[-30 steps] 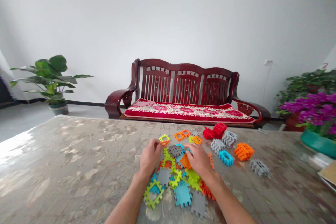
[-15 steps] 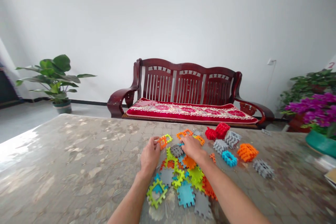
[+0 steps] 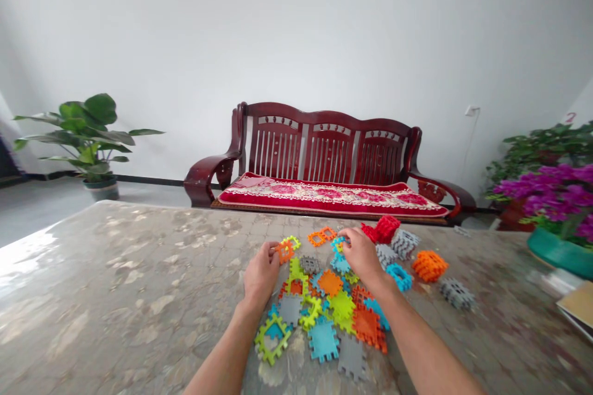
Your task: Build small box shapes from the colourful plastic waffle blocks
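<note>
My left hand [image 3: 262, 273] pinches an orange interlocking plastic tile [image 3: 285, 252] with window-like holes. Just behind that tile is a yellow-green open tile [image 3: 292, 242]. My right hand [image 3: 362, 254] has its fingertips closed on the edge of a small blue tile [image 3: 338, 243], partly hidden by the fingers. Between and below the hands spreads a loose pile of toothed tiles: a grey one with holes [image 3: 309, 264], a solid orange one [image 3: 330, 282], a lime one [image 3: 341, 307] and a blue square [image 3: 323, 340]. Orange open tiles [image 3: 317, 239] lie beyond the pile.
Sorted stacks stand to the right: red [image 3: 387, 229], grey [image 3: 404, 244], blue [image 3: 399, 277], orange [image 3: 430, 266] and dark grey [image 3: 456, 293]. A teal flowerpot [image 3: 556, 252] and a notebook [image 3: 578, 303] sit at the table's right. A wooden bench [image 3: 328, 154] is behind.
My right hand has moved right and slightly away from me, from over the grey tile toward the stacks, with the blue tile at its fingertips. My left hand stays with the orange tile.
</note>
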A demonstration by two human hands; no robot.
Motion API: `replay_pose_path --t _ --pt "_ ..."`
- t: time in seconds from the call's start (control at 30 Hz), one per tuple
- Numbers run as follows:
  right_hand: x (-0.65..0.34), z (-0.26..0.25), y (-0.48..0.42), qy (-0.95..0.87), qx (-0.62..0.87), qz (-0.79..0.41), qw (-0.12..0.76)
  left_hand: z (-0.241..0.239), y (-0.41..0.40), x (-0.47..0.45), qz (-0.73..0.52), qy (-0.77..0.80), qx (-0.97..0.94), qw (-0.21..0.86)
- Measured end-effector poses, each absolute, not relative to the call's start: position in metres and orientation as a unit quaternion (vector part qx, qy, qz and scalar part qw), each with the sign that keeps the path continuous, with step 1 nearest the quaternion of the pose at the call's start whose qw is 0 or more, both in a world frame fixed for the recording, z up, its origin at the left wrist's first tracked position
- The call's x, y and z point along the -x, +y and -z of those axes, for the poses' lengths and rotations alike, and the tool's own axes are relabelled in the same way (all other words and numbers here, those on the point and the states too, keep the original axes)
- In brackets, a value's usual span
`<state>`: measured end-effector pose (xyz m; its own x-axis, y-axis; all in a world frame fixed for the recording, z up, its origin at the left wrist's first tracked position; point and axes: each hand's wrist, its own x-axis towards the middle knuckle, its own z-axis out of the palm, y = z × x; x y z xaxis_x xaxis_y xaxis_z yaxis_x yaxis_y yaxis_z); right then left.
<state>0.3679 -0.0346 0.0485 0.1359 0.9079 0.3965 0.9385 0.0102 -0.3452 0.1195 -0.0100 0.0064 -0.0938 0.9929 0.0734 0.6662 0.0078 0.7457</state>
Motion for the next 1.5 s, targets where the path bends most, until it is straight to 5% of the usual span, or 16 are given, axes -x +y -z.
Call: replay_pose_path --t 0.47,0.93,1.33,1.5 --pt "-0.447 -0.005 -0.129 -0.618 0.746 0.022 0.246 -0.005 -0.009 -0.118 -0.303 0.659 -0.645 0.242" --pt "-0.435 -0.02 -0.15 -0.577 0.811 0.017 0.091 -0.009 -0.01 -0.117 -0.289 0.663 -0.651 0.23" --pt "-0.457 -0.033 -0.146 -0.519 0.822 0.067 0.224 -0.01 -0.01 -0.118 -0.297 0.66 -0.651 0.228" --pt "-0.478 -0.026 -0.143 -0.501 0.833 0.091 0.214 -0.011 -0.011 -0.119 -0.295 0.657 -0.654 0.23"
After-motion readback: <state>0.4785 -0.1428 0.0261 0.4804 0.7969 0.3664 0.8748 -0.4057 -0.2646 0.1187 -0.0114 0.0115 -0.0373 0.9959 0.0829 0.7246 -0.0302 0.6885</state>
